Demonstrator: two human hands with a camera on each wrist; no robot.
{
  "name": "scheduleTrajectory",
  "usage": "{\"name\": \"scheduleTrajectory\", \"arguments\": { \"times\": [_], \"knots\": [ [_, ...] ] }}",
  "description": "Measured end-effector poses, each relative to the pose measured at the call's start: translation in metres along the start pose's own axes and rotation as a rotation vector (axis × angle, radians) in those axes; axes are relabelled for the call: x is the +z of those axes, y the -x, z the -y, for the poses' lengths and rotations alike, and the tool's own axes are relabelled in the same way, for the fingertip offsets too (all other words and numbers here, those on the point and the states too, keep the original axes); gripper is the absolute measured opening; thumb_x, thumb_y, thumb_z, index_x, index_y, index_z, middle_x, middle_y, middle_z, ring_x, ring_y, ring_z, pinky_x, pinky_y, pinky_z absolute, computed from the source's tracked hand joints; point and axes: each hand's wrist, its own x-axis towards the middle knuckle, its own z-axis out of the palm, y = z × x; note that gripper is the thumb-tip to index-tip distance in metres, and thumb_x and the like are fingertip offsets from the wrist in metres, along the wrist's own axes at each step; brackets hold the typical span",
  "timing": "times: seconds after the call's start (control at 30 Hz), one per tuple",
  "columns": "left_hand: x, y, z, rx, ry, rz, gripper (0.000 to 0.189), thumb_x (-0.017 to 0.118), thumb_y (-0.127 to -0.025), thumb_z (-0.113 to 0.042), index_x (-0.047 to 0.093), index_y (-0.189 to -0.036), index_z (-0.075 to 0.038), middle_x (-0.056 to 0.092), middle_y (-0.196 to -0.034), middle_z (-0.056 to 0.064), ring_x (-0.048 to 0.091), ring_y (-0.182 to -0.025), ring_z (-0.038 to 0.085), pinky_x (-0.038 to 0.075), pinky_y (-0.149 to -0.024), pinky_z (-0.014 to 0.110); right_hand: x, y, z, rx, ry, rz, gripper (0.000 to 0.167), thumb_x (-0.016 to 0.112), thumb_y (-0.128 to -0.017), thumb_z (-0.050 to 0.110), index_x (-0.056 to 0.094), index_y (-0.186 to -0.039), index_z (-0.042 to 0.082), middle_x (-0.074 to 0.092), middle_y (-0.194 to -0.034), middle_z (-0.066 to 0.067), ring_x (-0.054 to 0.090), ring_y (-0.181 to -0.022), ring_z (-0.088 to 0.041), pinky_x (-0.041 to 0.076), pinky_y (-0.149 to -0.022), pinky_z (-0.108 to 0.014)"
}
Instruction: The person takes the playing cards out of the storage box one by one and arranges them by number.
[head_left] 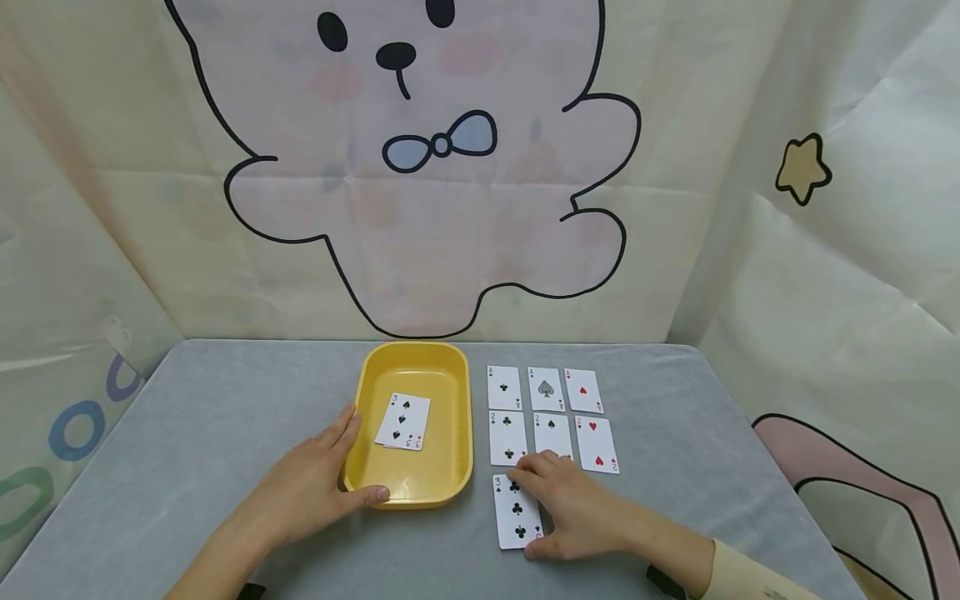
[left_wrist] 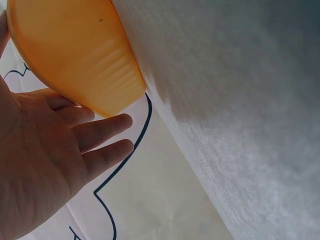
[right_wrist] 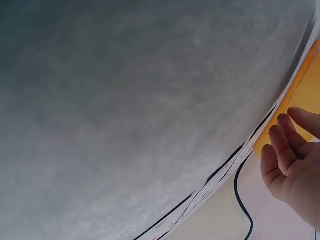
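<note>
My left hand [head_left: 318,471] holds the near left corner of a yellow tray [head_left: 442,487], its thumb over the near rim and its fingers along the outer side. In the left wrist view its lower fingers stand loosely apart. Inside the tray a three of spades [head_left: 403,421] lies on another card, mostly covered. My right hand [head_left: 573,508] spans a three of clubs [head_left: 516,521] on the table, fingers at the upper edge and thumb at the lower right corner. In the right wrist view the fingers are bent; the card is hard to make out there.
Above the three of clubs, two rows of cards lie face up: the ace of clubs [head_left: 504,389], ace of spades [head_left: 546,390] and ace of hearts [head_left: 583,392], then the twos of clubs [head_left: 507,435], spades [head_left: 552,432] and hearts [head_left: 597,444]. A grey cloth [head_left: 247,392] covers the table.
</note>
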Motion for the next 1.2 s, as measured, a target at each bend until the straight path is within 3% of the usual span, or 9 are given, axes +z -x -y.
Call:
{"name": "scheduleTrajectory", "arguments": {
  "times": [0.37, 0.6, 0.83, 1.2],
  "knots": [
    [0.000, 0.000, 0.000, 0.006, 0.000, -0.004, 0.120, 0.069, -0.082, -0.080, 0.030, -0.163, 0.000, 0.028, -0.170, 0.018, 0.047, -0.141, 0.049, 0.042, -0.110, 0.063, -0.010, -0.002, -0.004, 0.029, -0.011, -0.035, 0.076, 0.090, -0.079, 0.041, 0.060, -0.142, 0.010, 0.054, -0.137, 0.004, 0.049, -0.126, -0.015, 0.044, -0.108, -0.043],
    [0.000, 0.000, 0.000, 0.012, -0.001, -0.008, 0.120, 0.069, -0.082, -0.079, 0.031, -0.163, 0.001, 0.028, -0.170, 0.018, 0.047, -0.141, 0.049, 0.042, -0.110, 0.064, -0.028, -0.011, -0.004, 0.071, -0.095, -0.006, 0.075, 0.086, -0.086, 0.040, 0.056, -0.148, 0.011, 0.050, -0.144, 0.004, 0.049, -0.134, -0.016, 0.046, -0.111, -0.041],
    [-0.001, 0.000, 0.001, 0.013, 0.003, -0.013, 0.119, 0.070, -0.082, -0.079, 0.032, -0.163, 0.001, 0.029, -0.170, 0.019, 0.048, -0.139, 0.049, 0.042, -0.109, 0.064, -0.044, -0.033, -0.002, 0.018, -0.137, -0.010, 0.072, 0.084, -0.089, 0.039, 0.056, -0.148, 0.009, 0.053, -0.144, 0.000, 0.051, -0.134, -0.020, 0.046, -0.112, -0.042],
    [-0.001, 0.000, 0.001, 0.016, 0.006, -0.019, 0.118, 0.071, -0.082, -0.077, 0.032, -0.162, 0.001, 0.029, -0.169, 0.019, 0.050, -0.138, 0.050, 0.042, -0.109, 0.065, -0.059, -0.080, -0.001, 0.091, -0.283, 0.015, 0.059, 0.079, -0.094, 0.036, 0.061, -0.146, 0.014, 0.059, -0.140, 0.002, 0.057, -0.127, -0.018, 0.051, -0.105, -0.044]
  ]
}}
